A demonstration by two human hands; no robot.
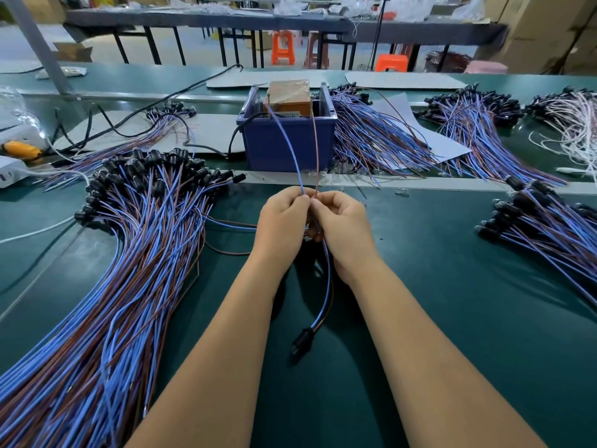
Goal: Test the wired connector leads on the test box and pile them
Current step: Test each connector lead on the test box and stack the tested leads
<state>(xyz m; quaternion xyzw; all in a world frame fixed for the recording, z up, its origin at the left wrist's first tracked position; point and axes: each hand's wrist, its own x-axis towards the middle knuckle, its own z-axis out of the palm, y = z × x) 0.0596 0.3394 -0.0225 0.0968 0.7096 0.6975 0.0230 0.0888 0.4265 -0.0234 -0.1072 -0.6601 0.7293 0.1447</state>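
Blue bin (287, 147), centre of the green bench (452, 318): holds the tape-wrapped brown test box (288, 97), a black cable running in at its left side. Lead under test: blue wire (286, 140) and brown wire (316, 147) rise from my hands to the box top; its black connector (302, 341) hangs below, between my forearms. My left hand (282, 221) pinches the blue wire, my right hand (344, 227) the brown, fingertips touching. Large lead pile (135, 247) lies left of my hands.

No text, label or number is legible anywhere.
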